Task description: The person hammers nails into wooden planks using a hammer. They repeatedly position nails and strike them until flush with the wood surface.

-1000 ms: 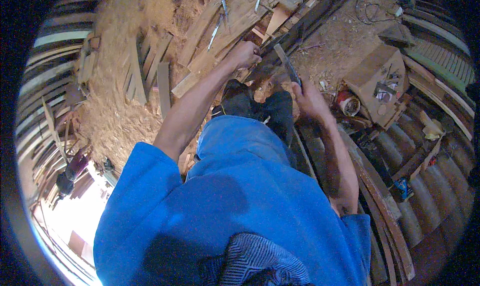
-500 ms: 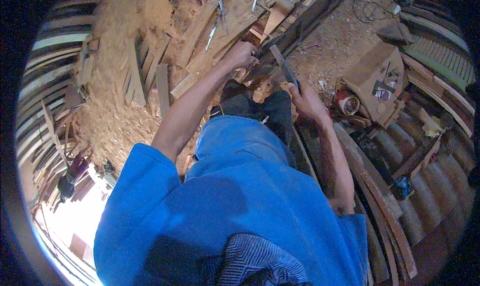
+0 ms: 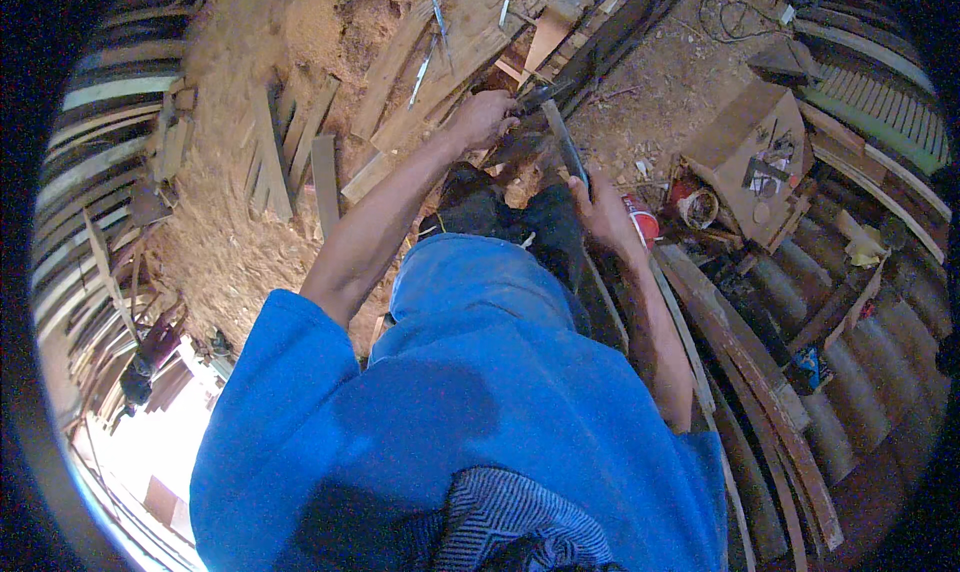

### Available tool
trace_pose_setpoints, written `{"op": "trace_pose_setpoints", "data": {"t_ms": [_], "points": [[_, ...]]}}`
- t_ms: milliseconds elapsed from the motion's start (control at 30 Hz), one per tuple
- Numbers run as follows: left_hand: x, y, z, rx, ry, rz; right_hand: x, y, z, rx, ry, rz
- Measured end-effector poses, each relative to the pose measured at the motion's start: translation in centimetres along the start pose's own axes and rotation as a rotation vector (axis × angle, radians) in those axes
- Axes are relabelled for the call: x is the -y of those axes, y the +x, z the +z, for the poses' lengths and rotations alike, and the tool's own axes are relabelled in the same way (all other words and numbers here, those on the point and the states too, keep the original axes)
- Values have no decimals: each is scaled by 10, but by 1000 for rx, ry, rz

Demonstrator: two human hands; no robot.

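My right hand (image 3: 606, 212) is closed round the blue handle of a long, flat grey file (image 3: 566, 144), which slants up and to the left. The file's far end lies close to a dark, narrow piece (image 3: 536, 99) at the fingers of my left hand (image 3: 485, 120). Those fingers are curled and pinch that piece; its exact kind is hard to make out. Under both hands is a dark wooden beam or bench (image 3: 590, 67), partly hidden by my hands and legs.
Wide boards (image 3: 440, 62) with thin metal strips lie ahead. Loose planks (image 3: 290, 157) rest on sawdust to the left. Right of me are a red container (image 3: 640, 220), a tipped tub (image 3: 698, 208), a wooden box (image 3: 745, 157) and long curved boards (image 3: 750, 392).
My right hand and the file have drawn slightly back toward me. The red container beside my right wrist now shows. My left hand stays nearly in place, with more of the dark piece visible.
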State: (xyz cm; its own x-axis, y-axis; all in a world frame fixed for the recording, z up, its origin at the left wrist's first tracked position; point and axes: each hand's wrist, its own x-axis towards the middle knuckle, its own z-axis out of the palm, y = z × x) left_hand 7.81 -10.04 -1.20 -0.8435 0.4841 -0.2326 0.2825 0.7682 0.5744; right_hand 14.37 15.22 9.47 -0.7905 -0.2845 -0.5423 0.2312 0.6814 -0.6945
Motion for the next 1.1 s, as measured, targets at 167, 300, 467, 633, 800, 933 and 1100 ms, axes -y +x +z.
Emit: {"op": "trace_pose_setpoints", "data": {"t_ms": [167,300,467,633,800,933,1100], "points": [[-23,-60,-9,-219,-271,-84,-9,-2,14,13,39,90],[-27,-112,-14,-424,-203,-129,-13,0,27,-45,-106,138],[-24,-133,-5,-329,-500,-440,-11,-2,32,-25,49,153],[-35,-103,17,-307,-444,-776,-6,-6,33,-73,24,131],[-29,-89,26,-200,-498,-910,-8,-6,36,-108,-31,87],[-24,-101,35,-361,-360,-806,-14,-3,41,-105,-12,91],[-40,-113,35,-454,-238,-794,-19,-3,45,-142,-45,60]]}}
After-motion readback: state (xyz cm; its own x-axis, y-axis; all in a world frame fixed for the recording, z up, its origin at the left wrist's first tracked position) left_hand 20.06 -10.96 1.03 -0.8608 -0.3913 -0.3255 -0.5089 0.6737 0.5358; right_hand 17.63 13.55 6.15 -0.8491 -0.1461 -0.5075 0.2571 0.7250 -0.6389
